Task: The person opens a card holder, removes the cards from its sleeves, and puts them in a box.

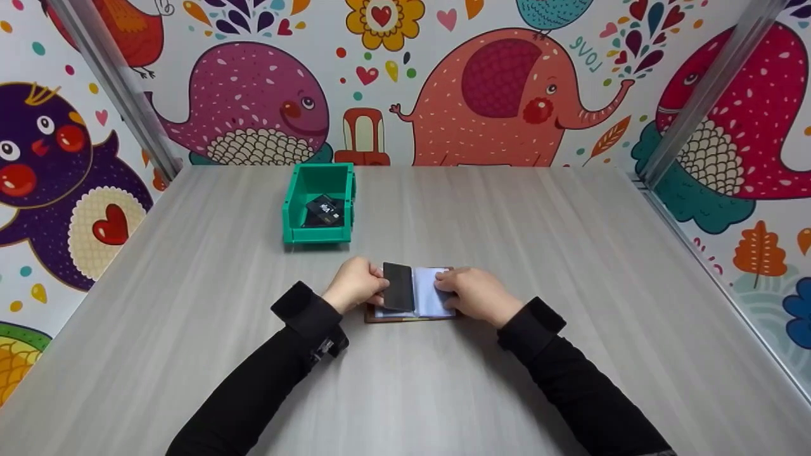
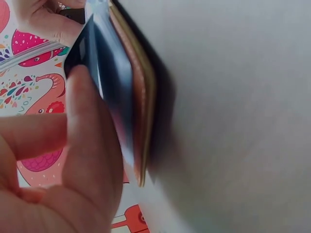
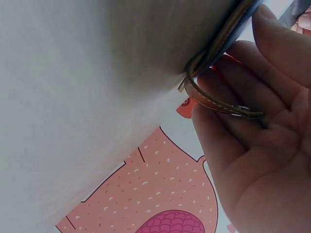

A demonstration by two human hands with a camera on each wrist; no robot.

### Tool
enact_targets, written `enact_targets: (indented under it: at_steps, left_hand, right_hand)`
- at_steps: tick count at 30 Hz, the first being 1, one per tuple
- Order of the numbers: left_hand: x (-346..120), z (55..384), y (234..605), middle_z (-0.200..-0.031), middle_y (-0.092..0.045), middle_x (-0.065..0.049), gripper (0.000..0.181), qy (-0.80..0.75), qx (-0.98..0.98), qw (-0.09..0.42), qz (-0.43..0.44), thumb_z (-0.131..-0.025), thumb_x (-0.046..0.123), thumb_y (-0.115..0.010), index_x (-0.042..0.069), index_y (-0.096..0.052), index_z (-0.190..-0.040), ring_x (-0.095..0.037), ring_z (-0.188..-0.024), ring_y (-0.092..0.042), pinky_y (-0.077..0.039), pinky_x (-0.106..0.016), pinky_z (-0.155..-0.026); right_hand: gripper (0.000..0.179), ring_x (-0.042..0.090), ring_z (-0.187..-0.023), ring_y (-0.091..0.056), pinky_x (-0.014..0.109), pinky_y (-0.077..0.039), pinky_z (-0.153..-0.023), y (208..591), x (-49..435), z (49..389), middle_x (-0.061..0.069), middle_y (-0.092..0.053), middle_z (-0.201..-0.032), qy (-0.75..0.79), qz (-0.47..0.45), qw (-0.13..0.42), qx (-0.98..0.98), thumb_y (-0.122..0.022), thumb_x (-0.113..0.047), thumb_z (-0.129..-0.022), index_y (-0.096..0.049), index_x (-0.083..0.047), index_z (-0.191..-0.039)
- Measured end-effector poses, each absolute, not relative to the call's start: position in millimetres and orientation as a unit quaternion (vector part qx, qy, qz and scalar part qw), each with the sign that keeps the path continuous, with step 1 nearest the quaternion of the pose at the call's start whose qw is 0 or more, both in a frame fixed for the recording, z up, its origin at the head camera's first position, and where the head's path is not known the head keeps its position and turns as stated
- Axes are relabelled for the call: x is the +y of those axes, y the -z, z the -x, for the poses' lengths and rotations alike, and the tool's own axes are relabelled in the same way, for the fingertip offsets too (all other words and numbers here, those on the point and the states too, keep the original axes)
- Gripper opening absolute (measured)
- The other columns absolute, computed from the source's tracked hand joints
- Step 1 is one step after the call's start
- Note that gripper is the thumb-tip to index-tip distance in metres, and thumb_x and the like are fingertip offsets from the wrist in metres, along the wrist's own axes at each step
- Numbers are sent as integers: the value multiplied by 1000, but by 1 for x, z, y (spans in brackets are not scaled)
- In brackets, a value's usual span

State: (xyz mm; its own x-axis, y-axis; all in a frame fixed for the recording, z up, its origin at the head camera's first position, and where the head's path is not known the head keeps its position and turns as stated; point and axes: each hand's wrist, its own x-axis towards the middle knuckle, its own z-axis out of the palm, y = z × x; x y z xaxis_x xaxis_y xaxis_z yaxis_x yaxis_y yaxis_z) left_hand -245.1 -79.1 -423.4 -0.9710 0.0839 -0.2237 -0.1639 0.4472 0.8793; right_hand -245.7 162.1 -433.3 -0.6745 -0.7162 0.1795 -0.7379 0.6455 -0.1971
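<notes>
A small brown card holder point(image 1: 412, 319) lies opened on the table, its clear plastic sleeves point(image 1: 432, 292) facing up. My left hand point(image 1: 356, 285) pinches a black card point(image 1: 398, 289) by its left edge, tilted above the left half of the holder. Whether the card's lower end sits inside a sleeve cannot be told. On the holder's right side, my right hand point(image 1: 483, 295) grips the edge, thumb over the sleeves and fingers behind. In the right wrist view, a brown stitched strap with a snap point(image 3: 214, 102) curves out from the cover against those fingers.
A green open-front bin point(image 1: 317, 235) stands farther back to the left, with several dark cards point(image 1: 326, 210) in it. Printed cartoon panels point(image 1: 380, 82) wall off the back and sides of the pale wood-grain table point(image 1: 538, 215).
</notes>
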Motion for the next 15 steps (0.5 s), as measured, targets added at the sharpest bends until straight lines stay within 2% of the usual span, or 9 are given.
enact_targets:
  at_steps: [10,15]
  left_hand:
    - [-87,247,424,-76,-54,-6,8,-553,824,120,41,-86,-7,-63,-4,-56,-84,-9,-47,-55,-52,-21,-50]
    - [-95,250,421,-76,-55,-7,6,-562,817,120,48,-87,-6,-62,-9,-60,-91,-8,-48,-55,-52,-21,-51]
  right_hand:
    - [23,31,-103,-67,42,-54,-79,433,162,246,15,-68,-119,-129,-400,39,-907,-77,1,-78,-74,-3,-100]
    - [21,31,-104,-66,42,-54,-80,434,162,246,15,-68,-120,-130,-396,35,-908,-77,1,-78,-74,-4,-98]
